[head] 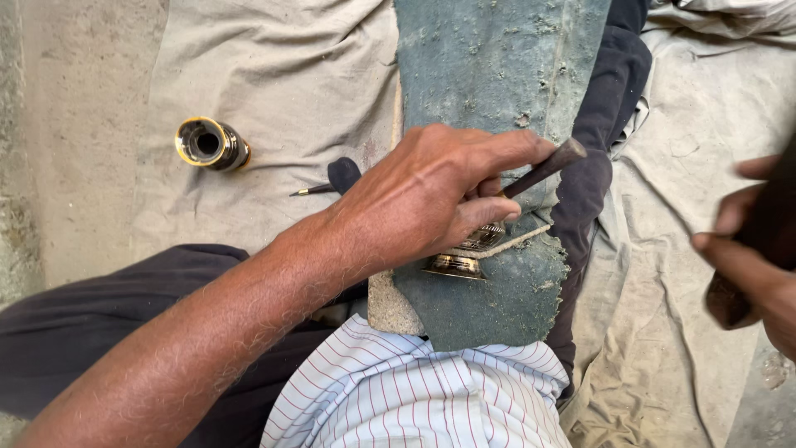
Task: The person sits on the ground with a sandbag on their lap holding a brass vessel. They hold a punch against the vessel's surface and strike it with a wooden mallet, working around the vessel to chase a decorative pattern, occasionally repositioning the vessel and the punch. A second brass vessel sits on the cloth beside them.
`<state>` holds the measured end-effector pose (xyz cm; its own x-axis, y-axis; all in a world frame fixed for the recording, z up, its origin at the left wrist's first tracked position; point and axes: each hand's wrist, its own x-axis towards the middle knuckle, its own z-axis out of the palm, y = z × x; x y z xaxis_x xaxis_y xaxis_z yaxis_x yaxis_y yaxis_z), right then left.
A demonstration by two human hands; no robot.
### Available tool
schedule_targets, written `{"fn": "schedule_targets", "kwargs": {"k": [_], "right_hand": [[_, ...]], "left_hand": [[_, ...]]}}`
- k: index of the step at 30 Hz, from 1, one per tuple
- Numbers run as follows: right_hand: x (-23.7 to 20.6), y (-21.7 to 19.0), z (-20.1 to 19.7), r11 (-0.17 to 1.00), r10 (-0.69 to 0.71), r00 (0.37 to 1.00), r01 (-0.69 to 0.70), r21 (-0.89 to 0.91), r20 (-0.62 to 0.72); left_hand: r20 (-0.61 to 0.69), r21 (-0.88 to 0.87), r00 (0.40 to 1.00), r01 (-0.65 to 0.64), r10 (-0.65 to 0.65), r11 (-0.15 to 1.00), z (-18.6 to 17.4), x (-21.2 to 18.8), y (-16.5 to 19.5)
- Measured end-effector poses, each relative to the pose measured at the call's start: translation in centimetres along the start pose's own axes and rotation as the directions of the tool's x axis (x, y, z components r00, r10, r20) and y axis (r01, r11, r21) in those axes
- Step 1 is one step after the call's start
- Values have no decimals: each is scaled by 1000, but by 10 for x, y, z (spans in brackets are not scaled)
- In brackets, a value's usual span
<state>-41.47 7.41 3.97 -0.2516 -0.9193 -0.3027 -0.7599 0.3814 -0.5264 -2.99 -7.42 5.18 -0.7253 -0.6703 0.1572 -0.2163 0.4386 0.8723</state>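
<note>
My left hand (431, 192) is closed around a dark metal punch (547, 166), its blunt end sticking up to the right. The punch's tip is hidden under my fingers, over a small engraved brass piece (464, 253) that lies on a green-blue padded board (497, 83). At the right edge my right hand (759, 257) is blurred and grips a dark wooden tool (730, 303), apart from the punch.
The board rests along my lap on a dark cloth (593, 124). A brass-rimmed dark cylinder (211, 143) lies on the beige sheet (282, 75) at left. A thin pointed tool with a dark handle (332, 181) lies beside my wrist.
</note>
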Motion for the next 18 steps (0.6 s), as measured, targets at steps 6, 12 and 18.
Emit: {"fn": "schedule_targets", "kwargs": {"k": [6,12,18], "right_hand": [[-5,-8,-13,979,-43,999,46,-198,15],[4,-6,-11,845,-174,978,207,-493,112],[2,21,-19,951,-76,996,86,-296,47]], "left_hand": [[2,5,1000,-14,14,1000,-4,-1,0],[1,-36,1000,14,-14,999,-6,-2,2],[-34,-34,999,-24,23,999,-6,-2,-1]]}}
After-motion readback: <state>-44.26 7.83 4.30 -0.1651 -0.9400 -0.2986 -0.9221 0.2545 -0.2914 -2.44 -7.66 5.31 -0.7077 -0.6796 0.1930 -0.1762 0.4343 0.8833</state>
